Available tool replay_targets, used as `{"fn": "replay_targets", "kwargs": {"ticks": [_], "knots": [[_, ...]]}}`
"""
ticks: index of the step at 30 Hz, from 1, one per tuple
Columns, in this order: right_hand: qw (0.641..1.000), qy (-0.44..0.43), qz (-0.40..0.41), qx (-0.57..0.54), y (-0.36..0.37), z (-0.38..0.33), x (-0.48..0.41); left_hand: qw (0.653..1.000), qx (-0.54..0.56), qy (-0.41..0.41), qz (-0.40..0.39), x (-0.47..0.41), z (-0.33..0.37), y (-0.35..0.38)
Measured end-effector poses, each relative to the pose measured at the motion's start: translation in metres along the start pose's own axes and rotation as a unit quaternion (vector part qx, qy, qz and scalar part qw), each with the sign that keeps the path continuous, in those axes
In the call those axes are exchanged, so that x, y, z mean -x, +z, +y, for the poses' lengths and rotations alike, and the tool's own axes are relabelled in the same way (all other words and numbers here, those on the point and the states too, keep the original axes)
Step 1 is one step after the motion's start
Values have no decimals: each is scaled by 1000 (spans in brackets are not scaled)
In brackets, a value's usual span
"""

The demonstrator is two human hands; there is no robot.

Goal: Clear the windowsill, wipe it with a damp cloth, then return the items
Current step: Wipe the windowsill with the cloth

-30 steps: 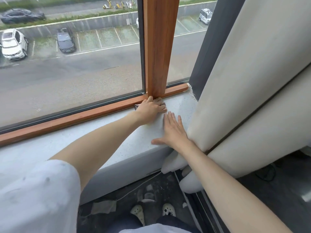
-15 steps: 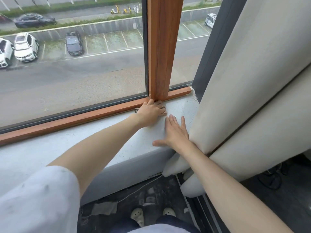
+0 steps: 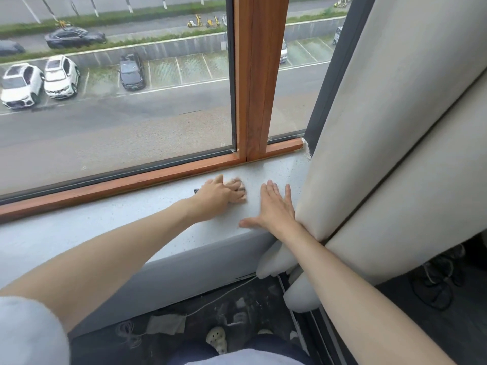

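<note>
My left hand (image 3: 218,193) curls its fingers on the cloth (image 3: 196,191), sill (image 3: 105,227) stretching away leftward, right hand (image 3: 274,206) flat just beside it, fingers straight.

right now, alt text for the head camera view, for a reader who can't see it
A person's left hand grips a mostly hidden cloth on a grey windowsill, below the wooden window frame. The right hand lies flat on the sill beside a pale curtain. Parked cars show through the glass.
</note>
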State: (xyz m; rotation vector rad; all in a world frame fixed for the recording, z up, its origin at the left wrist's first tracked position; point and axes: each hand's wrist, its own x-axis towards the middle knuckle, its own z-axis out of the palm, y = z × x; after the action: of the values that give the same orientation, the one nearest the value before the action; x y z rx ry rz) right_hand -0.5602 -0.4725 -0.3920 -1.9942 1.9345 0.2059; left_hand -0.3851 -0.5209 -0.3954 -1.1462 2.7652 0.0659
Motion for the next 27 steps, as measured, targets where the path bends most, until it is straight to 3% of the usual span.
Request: {"fn": "replay_targets", "kwargs": {"ticks": [4,11,17,23,27], "knots": [[1000,1,5,16,1,0,-3,999,19,24,23,54,-1,10],[1000,-4,-1,-6,3,-5,-5,996,-32,-84,-24,-2,21,-20],[1000,-1,-3,11,-2,6,-12,999,27,-25,-8,54,25,-8],[1000,-9,0,-12,0,1,-11,997,0,-72,-24,1,25,-22],[1000,-14,6,-14,1,4,-13,999,5,-19,-31,30,28,-15]]}}
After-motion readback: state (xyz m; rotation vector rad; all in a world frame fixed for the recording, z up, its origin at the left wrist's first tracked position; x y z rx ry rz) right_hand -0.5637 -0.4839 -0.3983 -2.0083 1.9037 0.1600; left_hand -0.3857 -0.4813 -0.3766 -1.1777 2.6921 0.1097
